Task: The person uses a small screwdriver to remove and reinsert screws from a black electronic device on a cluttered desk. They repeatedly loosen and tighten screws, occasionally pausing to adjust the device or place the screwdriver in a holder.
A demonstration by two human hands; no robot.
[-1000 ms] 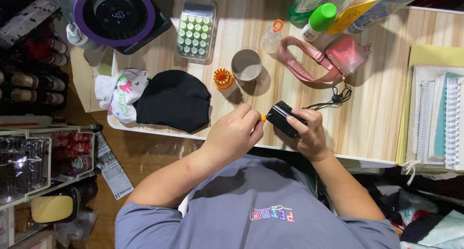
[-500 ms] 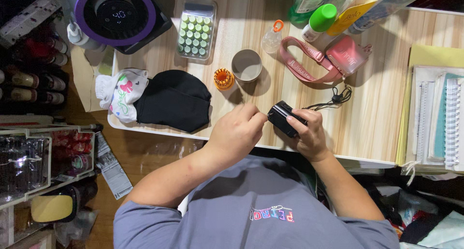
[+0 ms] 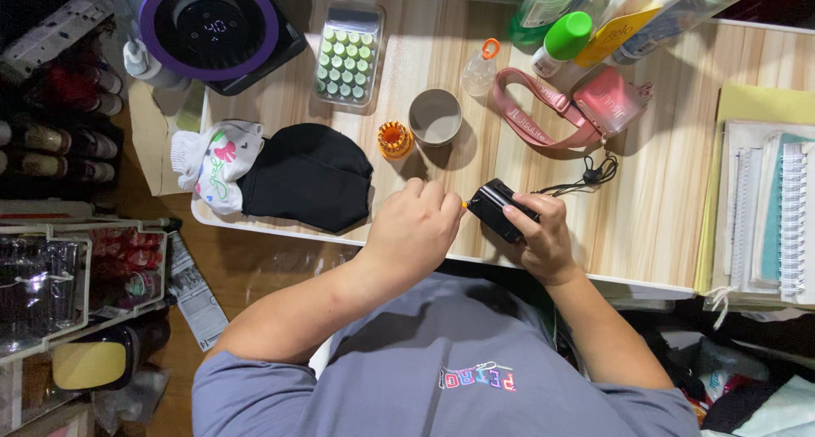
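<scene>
Small black boxy device (image 3: 499,210) sits at the wooden desk's (image 3: 662,208) near edge, our left hand (image 3: 543,238) wrapped round it. Our right hand (image 3: 413,226) pinches an orange-tipped tool (image 3: 465,204) vs. its side. Risk: tip slips, device tips off the edge. Beyond it: 1 orange ribbed cap (image 3: 395,138), 1 grey cup (image 3: 435,116).

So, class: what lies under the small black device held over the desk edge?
Under the small black device the fingers of the right hand cradle it, with the wooden desk below. The left hand meets its end with an orange tip. Its underside is hidden.
</scene>
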